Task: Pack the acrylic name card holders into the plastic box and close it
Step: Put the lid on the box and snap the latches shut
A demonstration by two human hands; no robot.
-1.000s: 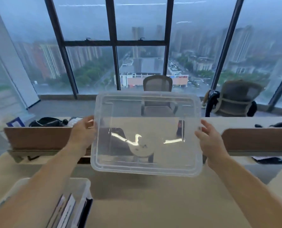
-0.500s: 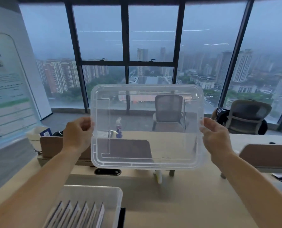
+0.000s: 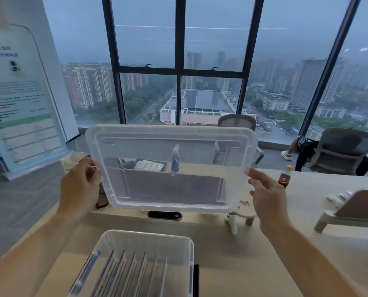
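Head view: a clear plastic lid [image 3: 170,168] is held in the air over a pale desk [image 3: 253,264], in front of a wide window [image 3: 179,61]. Its long axis runs left to right across the frame. Its broad face is tipped up towards the camera, with the upper long edge leaning away and the lower long edge nearest the desk.

The left hand [image 3: 80,185] grips the left short edge, fingers curled round the rim. The right hand [image 3: 268,196] grips the right short edge, thumb on the near face and the other fingers behind the plastic.

The plastic box [image 3: 146,233] stands open on the desk at the bottom of the frame, nearer the camera than the lid and well apart from it. Its near part is cut off by the frame edge, so its long axis cannot be told. Inside it the acrylic name card holders [image 3: 135,273] stand on edge, ranked side by side from left to right, each sheet running away from the camera.

Also in view are a cola bottle [image 3: 284,176] upright on the desk just beyond the right hand, an office chair [image 3: 346,151] by the glass at right, and a printed banner [image 3: 22,99] at left.
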